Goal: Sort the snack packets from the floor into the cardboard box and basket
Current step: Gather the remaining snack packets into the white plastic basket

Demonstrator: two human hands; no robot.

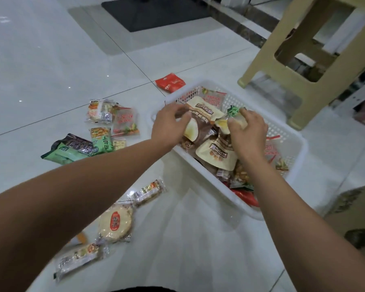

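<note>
Loose snack packets (102, 140) lie on the floor (40, 81), left of the white basket (294, 135). Left hand (170, 124): fingers curled, gripping brown-cream packet (202, 118) inside the basket. Right hand (248, 131): pinching green-topped packet (233, 112) over the basket. Cardboard box (350, 207) at right edge.

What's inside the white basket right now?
The basket holds a heap of snack packets: brown-and-cream pouches on top, a red packet at the near end. The left hand grips one pouch, the right hand a green-topped packet, covering others; lower layers are hidden.
</note>
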